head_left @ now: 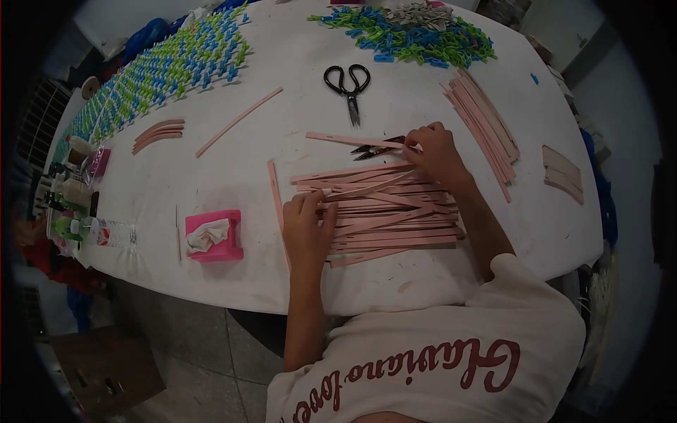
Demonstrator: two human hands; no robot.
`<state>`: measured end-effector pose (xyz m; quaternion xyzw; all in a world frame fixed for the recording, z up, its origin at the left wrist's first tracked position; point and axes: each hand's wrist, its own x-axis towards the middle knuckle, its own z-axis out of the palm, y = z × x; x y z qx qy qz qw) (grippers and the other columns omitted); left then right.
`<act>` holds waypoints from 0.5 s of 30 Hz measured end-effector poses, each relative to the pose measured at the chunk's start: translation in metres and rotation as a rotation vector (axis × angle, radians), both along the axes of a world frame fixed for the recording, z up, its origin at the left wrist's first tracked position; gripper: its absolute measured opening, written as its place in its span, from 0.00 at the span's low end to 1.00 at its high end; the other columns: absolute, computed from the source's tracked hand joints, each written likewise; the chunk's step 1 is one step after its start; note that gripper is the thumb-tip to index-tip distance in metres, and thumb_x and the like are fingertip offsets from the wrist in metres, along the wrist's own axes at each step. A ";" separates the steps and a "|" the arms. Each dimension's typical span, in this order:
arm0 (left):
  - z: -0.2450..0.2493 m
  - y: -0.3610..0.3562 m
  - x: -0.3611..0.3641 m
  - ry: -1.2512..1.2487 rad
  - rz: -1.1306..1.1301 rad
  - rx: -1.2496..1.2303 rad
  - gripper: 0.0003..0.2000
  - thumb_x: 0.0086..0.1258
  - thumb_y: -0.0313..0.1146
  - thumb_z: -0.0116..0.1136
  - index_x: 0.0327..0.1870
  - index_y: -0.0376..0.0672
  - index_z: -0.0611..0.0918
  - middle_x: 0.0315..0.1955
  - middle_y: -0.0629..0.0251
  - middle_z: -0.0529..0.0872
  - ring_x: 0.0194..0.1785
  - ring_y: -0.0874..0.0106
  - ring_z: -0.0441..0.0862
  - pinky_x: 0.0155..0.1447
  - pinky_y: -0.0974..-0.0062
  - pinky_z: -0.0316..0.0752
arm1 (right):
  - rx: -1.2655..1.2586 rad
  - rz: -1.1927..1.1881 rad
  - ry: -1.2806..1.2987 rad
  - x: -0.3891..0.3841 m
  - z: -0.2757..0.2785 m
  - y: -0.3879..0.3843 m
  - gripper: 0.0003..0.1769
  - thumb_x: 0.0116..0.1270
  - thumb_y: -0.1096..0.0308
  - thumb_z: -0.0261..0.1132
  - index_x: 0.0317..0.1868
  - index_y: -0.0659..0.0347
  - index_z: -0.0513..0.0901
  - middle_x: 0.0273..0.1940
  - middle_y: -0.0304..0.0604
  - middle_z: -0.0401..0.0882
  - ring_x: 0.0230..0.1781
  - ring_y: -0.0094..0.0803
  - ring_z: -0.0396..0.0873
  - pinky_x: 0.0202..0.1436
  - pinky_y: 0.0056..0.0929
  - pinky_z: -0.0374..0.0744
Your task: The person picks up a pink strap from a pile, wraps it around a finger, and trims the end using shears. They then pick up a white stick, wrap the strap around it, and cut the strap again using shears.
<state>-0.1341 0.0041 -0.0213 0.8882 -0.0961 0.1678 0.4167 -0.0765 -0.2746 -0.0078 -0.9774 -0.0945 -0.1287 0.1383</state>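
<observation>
A pile of long, flat pink strips (395,229) lies crosswise on the white table in front of me, many with a small dark slot near one end. My right hand (434,155) is closed at the pile's far right corner, its fingers pinching the right end of a single pink strip (345,139). Partly beneath that strip and hand are black-handled snips (374,149). My left hand (307,222) rests at the pile's left edge, thumb and fingers bent around the end of a strip. Something small and white shows at the fingertips of both hands.
Black scissors (348,92) lie beyond the pile. More pink strips (483,127) are stacked at right, with short pieces (159,134) at left. A pink tissue box (214,236) stands left of me. Green and blue clips (423,39) cover the far side. Bottles (74,190) line the left edge.
</observation>
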 end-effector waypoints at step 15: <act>-0.009 0.007 0.004 -0.129 -0.033 0.151 0.09 0.54 0.24 0.66 0.36 0.42 0.82 0.34 0.67 0.82 0.41 0.63 0.74 0.45 0.68 0.70 | 0.429 -0.088 -0.007 0.000 0.016 -0.023 0.09 0.63 0.69 0.60 0.40 0.64 0.82 0.24 0.42 0.79 0.23 0.25 0.75 0.28 0.25 0.72</act>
